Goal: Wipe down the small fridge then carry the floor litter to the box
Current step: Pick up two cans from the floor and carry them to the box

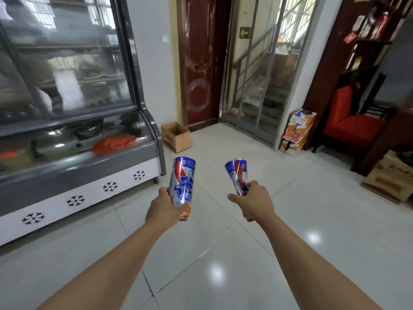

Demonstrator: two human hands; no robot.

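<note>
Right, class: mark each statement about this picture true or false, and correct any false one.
1. Each hand holds a can. True: the left hand grips a blue and silver can, and the right hand grips a dented can.
2. The open cardboard box stands on a chair. False: it stands on the tiled floor, in the corner beside the display fridge.
3. The can in the right hand is dented. True.
4. The chair at the right is green. False: it is red.
5. The cans are already in the box. False: both are in the hands, short of the box.
</note>
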